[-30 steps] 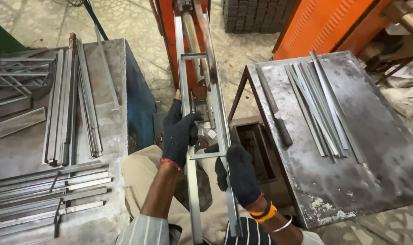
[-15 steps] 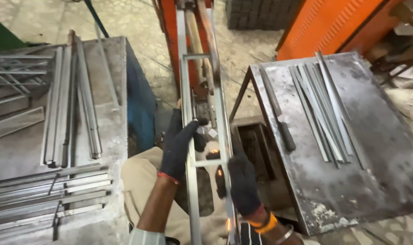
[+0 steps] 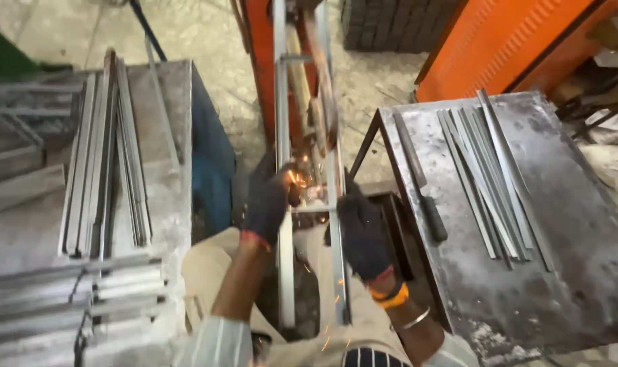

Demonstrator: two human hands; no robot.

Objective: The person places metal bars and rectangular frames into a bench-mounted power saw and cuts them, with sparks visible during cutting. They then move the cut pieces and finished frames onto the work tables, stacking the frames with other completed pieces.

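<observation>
Two gloved hands steady the ladder-like steel frame [image 3: 309,204]: left hand [image 3: 267,204] and right hand [image 3: 363,234] fingers seemingly wrapped around its rails; keep both firm, clear of sparks [image 3: 302,182]

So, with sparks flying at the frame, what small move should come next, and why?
Probably keep both gloved hands steady a moment. The left hand grips the left rail of the ladder-like metal frame right beside the sparks, the right hand grips the right rail, and the frame lies across the lap. A shift now would likely disturb that spot.
</observation>
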